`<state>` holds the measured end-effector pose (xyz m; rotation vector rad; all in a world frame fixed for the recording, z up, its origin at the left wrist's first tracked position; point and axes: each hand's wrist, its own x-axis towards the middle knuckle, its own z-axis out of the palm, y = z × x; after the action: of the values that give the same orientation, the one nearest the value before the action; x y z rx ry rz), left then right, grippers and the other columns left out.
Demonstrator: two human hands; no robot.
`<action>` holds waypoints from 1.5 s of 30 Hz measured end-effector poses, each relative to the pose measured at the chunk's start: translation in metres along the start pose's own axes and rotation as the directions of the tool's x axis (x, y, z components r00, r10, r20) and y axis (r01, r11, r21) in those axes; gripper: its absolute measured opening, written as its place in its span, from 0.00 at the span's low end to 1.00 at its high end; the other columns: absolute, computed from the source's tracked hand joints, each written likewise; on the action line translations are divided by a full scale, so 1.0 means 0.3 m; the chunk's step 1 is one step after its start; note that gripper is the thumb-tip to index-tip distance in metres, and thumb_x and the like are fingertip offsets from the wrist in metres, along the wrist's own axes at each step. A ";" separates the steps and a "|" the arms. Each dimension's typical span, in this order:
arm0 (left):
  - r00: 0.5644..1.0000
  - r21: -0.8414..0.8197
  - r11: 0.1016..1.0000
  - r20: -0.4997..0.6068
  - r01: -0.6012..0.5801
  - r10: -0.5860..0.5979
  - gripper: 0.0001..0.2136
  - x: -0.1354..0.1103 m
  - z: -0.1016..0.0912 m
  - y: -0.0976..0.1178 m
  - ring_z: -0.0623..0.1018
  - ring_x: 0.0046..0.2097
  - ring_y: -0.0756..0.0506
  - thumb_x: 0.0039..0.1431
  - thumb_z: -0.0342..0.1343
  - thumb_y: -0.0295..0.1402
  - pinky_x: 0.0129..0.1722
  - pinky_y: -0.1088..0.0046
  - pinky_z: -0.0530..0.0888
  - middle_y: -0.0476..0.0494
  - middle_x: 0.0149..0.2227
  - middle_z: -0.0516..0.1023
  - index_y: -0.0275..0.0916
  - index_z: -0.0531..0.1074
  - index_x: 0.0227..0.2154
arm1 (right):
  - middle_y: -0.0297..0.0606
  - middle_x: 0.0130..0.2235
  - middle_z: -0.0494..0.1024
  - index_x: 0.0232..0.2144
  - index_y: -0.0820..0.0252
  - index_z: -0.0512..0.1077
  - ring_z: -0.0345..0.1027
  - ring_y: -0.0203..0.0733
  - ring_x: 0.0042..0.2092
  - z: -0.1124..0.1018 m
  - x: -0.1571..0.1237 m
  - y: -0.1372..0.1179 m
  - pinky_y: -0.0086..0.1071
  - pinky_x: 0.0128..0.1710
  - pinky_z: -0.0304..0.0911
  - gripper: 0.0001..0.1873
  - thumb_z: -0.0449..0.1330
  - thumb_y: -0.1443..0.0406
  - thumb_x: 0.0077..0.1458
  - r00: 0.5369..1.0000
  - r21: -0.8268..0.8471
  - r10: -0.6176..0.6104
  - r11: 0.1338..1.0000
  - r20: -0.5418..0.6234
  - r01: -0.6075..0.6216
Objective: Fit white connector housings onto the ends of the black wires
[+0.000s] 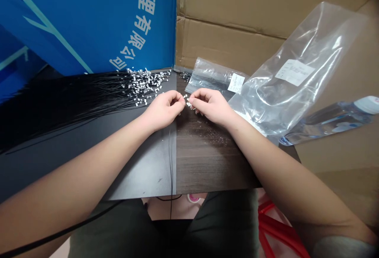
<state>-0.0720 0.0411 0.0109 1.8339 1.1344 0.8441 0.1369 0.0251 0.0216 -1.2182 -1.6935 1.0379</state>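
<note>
Laid across the lower middle of the frame, a dark tabletop [207,163] — fanned at left, black wires [74,100]; heaped at upper center, small white plastic pieces [148,86]. Curled and almost touching at center, left hand [164,110] and right hand [211,106] — fingertips [184,99] closed on tiny white pieces [187,102], exact hold partly hidden.

Passage for the left hand [164,110] and right hand [211,107] toward 6 o'clock, across the dark wood-grain counter [204,163], crossed only by one thin black cable strand [171,159]. At 10 o'clock, a dense fan of thin black strands with small white tips [89,96] in the way. At 1 o'clock, a small clear plastic bag [207,77]; at 2, a large clear plastic bag [284,88]; at 3, a clear plastic water bottle [331,121]. At 12, a blue printed board [89,25] and brown cardboard wall [227,40] closing off the far edge.
</note>
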 end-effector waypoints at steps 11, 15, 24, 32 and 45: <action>1.000 -0.012 1.000 0.001 -0.028 0.028 0.09 0.002 0.014 -0.021 0.75 0.32 0.46 0.65 0.59 0.41 0.35 0.67 0.72 0.48 0.31 0.76 0.40 0.74 0.36 | 0.32 0.30 0.77 0.32 0.59 0.73 0.66 0.32 0.27 0.014 0.001 -0.009 0.31 0.30 0.63 0.07 0.65 0.65 0.64 0.999 0.067 0.039 0.997 -0.003 -0.039; 0.999 0.004 0.999 -0.009 -0.032 0.032 0.09 0.003 0.012 -0.014 0.75 0.33 0.46 0.65 0.59 0.40 0.35 0.67 0.71 0.48 0.32 0.76 0.40 0.74 0.36 | 0.32 0.30 0.76 0.32 0.58 0.73 0.66 0.33 0.28 0.011 0.001 -0.006 0.32 0.30 0.63 0.08 0.66 0.63 0.62 0.999 0.057 0.035 0.998 0.002 -0.035; 0.999 -0.002 0.999 -0.043 -0.034 0.034 0.09 -0.002 0.014 0.002 0.75 0.32 0.47 0.62 0.59 0.40 0.35 0.68 0.70 0.49 0.31 0.76 0.40 0.74 0.35 | 0.33 0.32 0.77 0.33 0.58 0.74 0.67 0.38 0.33 -0.001 0.001 -0.001 0.36 0.37 0.63 0.08 0.64 0.60 0.62 0.997 -0.063 -0.073 0.995 0.015 0.074; 0.998 -0.031 0.999 -0.054 -0.018 0.016 0.08 -0.003 0.025 0.002 0.75 0.32 0.47 0.62 0.59 0.39 0.35 0.68 0.70 0.49 0.31 0.74 0.40 0.73 0.35 | 0.33 0.32 0.76 0.34 0.58 0.74 0.65 0.38 0.32 0.000 0.004 0.005 0.36 0.37 0.61 0.09 0.62 0.59 0.62 0.993 -0.149 -0.115 0.982 0.026 0.118; 0.997 0.059 0.997 -0.054 -0.044 0.047 0.07 -0.008 0.017 0.022 0.74 0.32 0.47 0.61 0.58 0.38 0.36 0.67 0.69 0.49 0.29 0.75 0.40 0.74 0.34 | 0.35 0.32 0.76 0.34 0.58 0.74 0.63 0.40 0.33 -0.018 -0.002 0.001 0.35 0.37 0.57 0.08 0.59 0.61 0.64 0.978 -0.348 -0.193 0.914 0.083 0.210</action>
<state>-0.0660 0.0356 0.0142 1.9007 1.1666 0.9012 0.1420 0.0256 0.0233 -1.2121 -2.0583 0.6559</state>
